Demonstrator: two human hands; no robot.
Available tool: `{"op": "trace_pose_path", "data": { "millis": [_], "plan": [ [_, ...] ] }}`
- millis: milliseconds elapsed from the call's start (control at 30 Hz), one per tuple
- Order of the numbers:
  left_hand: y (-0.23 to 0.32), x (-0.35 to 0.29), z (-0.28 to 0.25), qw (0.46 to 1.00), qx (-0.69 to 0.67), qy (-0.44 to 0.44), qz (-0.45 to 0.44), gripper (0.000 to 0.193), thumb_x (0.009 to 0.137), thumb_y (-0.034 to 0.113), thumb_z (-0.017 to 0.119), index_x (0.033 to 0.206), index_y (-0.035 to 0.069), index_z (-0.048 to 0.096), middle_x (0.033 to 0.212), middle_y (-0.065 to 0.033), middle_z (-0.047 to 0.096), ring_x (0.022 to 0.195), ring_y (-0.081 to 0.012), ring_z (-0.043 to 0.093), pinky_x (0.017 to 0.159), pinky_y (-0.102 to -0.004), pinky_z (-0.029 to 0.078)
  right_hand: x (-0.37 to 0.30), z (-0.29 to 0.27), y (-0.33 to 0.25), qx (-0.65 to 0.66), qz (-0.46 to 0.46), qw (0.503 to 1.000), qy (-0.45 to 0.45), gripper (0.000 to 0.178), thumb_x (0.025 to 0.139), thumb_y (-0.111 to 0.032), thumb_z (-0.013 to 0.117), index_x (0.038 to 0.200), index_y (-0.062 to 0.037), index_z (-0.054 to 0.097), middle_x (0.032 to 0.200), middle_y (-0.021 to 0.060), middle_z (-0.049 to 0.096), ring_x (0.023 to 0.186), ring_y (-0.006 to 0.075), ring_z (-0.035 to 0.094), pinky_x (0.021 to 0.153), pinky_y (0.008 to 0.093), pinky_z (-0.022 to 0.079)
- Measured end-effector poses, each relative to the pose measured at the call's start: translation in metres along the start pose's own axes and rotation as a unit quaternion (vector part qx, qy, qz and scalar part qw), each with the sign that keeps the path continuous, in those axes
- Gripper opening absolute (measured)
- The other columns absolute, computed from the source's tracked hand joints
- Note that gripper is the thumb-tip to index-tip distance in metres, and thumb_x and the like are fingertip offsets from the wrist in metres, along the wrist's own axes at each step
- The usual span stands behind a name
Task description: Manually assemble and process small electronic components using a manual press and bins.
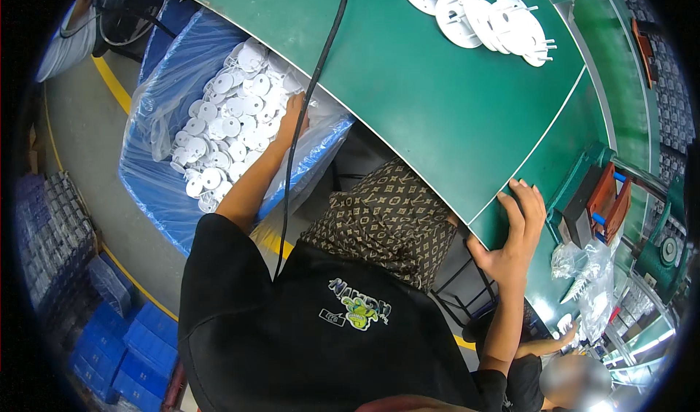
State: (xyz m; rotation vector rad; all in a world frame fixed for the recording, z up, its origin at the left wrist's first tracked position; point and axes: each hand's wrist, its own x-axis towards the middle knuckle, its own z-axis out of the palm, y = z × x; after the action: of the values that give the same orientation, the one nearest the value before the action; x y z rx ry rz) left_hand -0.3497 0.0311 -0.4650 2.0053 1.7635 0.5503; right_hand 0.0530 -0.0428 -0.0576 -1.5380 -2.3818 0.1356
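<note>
My left hand (294, 113) reaches into a blue bin (157, 211) lined with clear plastic film. It is at the edge of a heap of white round plastic discs (232, 127), close under the table's edge. Its fingers are mostly hidden, so whether they grip a disc does not show. My right hand (516, 233) rests at the edge of the green table (415, 91), thumb and fingers spread, holding nothing. More white discs with thin prongs (485, 22) lie piled on the far part of the tabletop.
A black cable (310, 91) hangs across the table edge over my left forearm. A green machine with an orange-brown fixture (611, 197) stands at right, beside clear plastic bags (587, 270). Another person (529, 379) works at lower right. Blue crates (135, 346) sit on the floor at left.
</note>
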Motion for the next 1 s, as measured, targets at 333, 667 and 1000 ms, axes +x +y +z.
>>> {"op": "trace_pose_path", "data": {
  "millis": [333, 667, 1000],
  "plan": [
    [0.007, 0.017, -0.01, 0.997, -0.017, 0.06, 0.053, 0.051, 0.079, -0.002, 0.065, 0.126, -0.003, 0.048, 0.128, -0.0271, 0.047, 0.107, -0.0473, 0.054, 0.084, -0.0497, 0.053, 0.003, 0.001, -0.003, 0.003, -0.001, 1.0, -0.001, 0.065, 0.061, -0.022, 0.077, 0.121, -0.0074, 0.058, 0.133, 0.0159, 0.055, 0.125, 0.037, 0.053, 0.109, 0.0559, 0.036],
    [0.052, 0.003, -0.043, 0.985, -0.043, -0.094, -0.137, 0.04, 0.09, 0.013, 0.057, 0.129, 0.006, 0.05, 0.12, -0.0216, 0.061, 0.094, -0.0437, 0.066, 0.082, -0.0485, 0.053, 0.003, 0.0, -0.005, 0.006, 0.013, 1.0, 0.004, 0.066, 0.057, -0.018, 0.077, 0.12, -0.0081, 0.059, 0.132, 0.0144, 0.056, 0.125, 0.036, 0.054, 0.109, 0.0555, 0.036],
    [0.036, -0.002, -0.065, 0.997, -0.07, -0.016, 0.029, 0.019, 0.086, 0.002, 0.065, 0.105, 0.006, 0.065, 0.108, -0.0213, 0.064, 0.098, -0.0419, 0.064, 0.082, -0.0432, 0.053, 0.004, 0.001, -0.004, 0.019, 0.005, 1.0, 0.009, 0.065, 0.058, -0.016, 0.077, 0.12, -0.0082, 0.059, 0.132, 0.0129, 0.056, 0.126, 0.0342, 0.053, 0.109, 0.0553, 0.036]
  ]
}}
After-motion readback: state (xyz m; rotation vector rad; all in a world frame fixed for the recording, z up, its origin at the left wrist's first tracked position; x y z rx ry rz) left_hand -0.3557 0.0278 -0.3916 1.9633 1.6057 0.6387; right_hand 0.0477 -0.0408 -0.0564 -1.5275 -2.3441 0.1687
